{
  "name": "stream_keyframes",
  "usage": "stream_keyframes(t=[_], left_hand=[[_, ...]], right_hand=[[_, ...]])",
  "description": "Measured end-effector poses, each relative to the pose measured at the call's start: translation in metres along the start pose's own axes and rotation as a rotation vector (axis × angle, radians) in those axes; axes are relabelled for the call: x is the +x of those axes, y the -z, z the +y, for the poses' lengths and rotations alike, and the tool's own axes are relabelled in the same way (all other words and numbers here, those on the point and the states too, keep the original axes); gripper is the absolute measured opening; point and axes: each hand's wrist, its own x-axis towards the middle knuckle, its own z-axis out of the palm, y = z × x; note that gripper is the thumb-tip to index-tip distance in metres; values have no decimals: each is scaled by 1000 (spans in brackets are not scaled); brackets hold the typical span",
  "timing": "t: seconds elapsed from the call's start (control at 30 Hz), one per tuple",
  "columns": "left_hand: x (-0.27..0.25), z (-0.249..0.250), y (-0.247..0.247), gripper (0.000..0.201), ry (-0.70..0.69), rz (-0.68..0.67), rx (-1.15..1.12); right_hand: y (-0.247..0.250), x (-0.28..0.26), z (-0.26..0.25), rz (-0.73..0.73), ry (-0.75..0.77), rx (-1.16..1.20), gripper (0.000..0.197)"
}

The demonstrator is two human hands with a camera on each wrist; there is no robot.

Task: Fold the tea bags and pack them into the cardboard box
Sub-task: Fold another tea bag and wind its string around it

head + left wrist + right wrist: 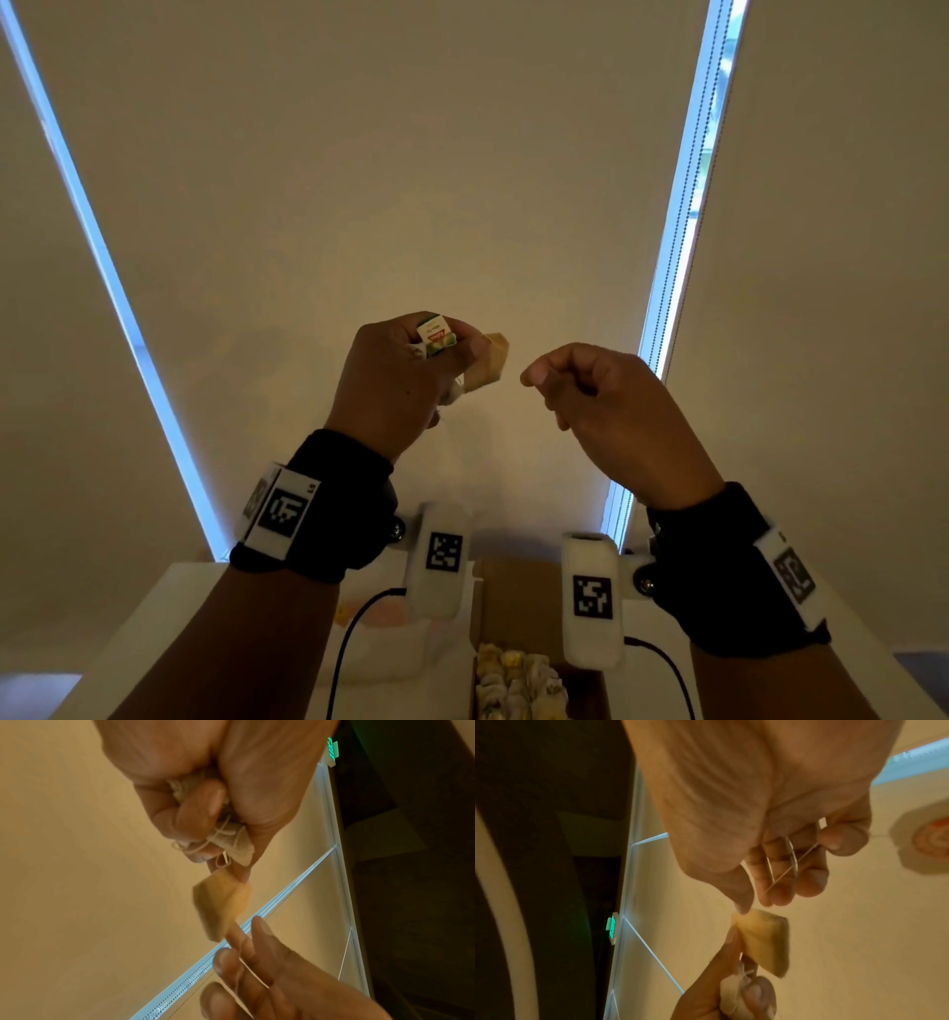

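- The left hand [395,380] is raised high above the table [169,616]. Its fingers are curled tight around a bunch of tea bags [231,841] with tangled strings, and a small paper tag [435,335] sticks out at the top of the fist.
- One tea bag [490,365] stands out from this fist toward the right hand. In the wrist views it looks bent over, so the fold seems to be begun, but whether it is finished cannot be told.
- The right hand [595,406] is just beside that bag, and whether it touches it cannot be told. Its fingers are loosely curled and a thin string [788,866] runs across them; it seems to be pinched between thumb and fingers.
- The box [524,601] stands open at the near edge of the table, below and between the wrists. Several folded bags [513,673] already lie inside, so part of the packing is done.
- What is left, as far as one can judge: to finish this bag, to put it in the box, and then to do the same with the others in the left fist.
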Motion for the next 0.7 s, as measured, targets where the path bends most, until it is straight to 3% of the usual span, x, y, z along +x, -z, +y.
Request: stream_keyframes(t=[0.17,0.27,0.47,0.7], left_hand=[[-6,0,3,4,-82,-192,68],[-9,4,1,7,-115,-226,58],[-5,6,-1,10,-132,-153,-68],[2,-1,-8,12,-56,3,-100]], right_hand=[[7,8,-9,107,50,179,19],[-1,12,-6,144,32,250,19],[-26,0,2,24,-58,306,20],[-47,-14,3,-71,-16,279,21]])
